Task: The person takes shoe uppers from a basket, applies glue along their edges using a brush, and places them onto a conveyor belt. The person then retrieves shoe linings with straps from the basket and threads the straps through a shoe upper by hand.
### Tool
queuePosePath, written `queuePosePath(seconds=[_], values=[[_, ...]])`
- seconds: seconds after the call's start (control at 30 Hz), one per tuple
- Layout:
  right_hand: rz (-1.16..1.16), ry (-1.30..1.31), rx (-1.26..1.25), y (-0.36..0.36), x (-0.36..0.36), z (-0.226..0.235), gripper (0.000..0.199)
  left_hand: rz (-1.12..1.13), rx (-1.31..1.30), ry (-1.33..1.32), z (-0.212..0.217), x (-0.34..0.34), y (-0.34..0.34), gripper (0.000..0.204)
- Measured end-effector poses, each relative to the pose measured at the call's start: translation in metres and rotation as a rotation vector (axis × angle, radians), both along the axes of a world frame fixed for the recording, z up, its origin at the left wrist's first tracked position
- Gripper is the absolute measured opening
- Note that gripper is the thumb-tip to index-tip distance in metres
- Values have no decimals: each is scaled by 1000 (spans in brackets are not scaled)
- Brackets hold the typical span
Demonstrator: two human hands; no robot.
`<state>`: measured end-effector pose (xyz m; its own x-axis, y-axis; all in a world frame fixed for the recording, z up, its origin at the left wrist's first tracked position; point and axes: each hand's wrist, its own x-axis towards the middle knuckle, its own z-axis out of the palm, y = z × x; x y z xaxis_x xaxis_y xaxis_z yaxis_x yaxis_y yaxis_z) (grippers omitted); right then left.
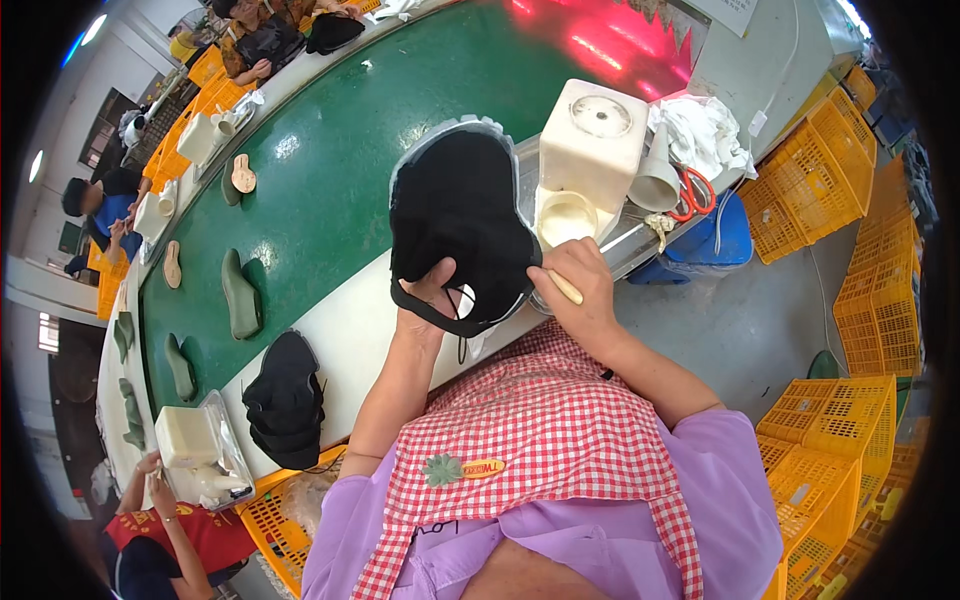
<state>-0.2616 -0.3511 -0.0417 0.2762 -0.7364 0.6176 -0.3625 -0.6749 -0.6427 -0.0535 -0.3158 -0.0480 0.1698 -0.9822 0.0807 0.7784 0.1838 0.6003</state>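
Observation:
A black fabric shoe upper (455,205) with a pale, wet-looking rim is held up in front of me. My left hand (432,290) grips its lower part, thumb over the edge beside the opening. Close to the right edge of the upper, my right hand (578,290) is closed on a wooden-handled brush (563,287); the brush's working end is hidden. Just beyond that hand stands a cream dispenser block (592,130) with a round cup of pale liquid (567,218) at its foot.
Red-handled scissors (692,192), a pale cone (656,170) and white cloths (705,130) lie right of the dispenser. More black uppers (284,400) rest left on the white ledge. Green shoe lasts (240,295) stand on the green belt (330,200). Yellow crates (810,180) flank me; co-workers sit left.

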Motion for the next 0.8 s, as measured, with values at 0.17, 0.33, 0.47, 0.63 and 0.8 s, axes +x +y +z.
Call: queuePosePath(seconds=[0.17,0.33,0.47,0.63,0.8], values=[[-49,87,-113,-7,-5,1,11,-17,238,-13,-7,8,5,51],[33,-391,382,-15,-17,-3,19,-9,69,-100,-12,21,6,47],[212,-629,659,-16,-23,28,22,35,124,-151,-24,31,6,44],[291,-621,720,-25,-18,28,20,-41,105,-190,-17,28,6,40],[236,-390,820,-15,-23,18,16,38,36,-192,-17,27,0,33]])
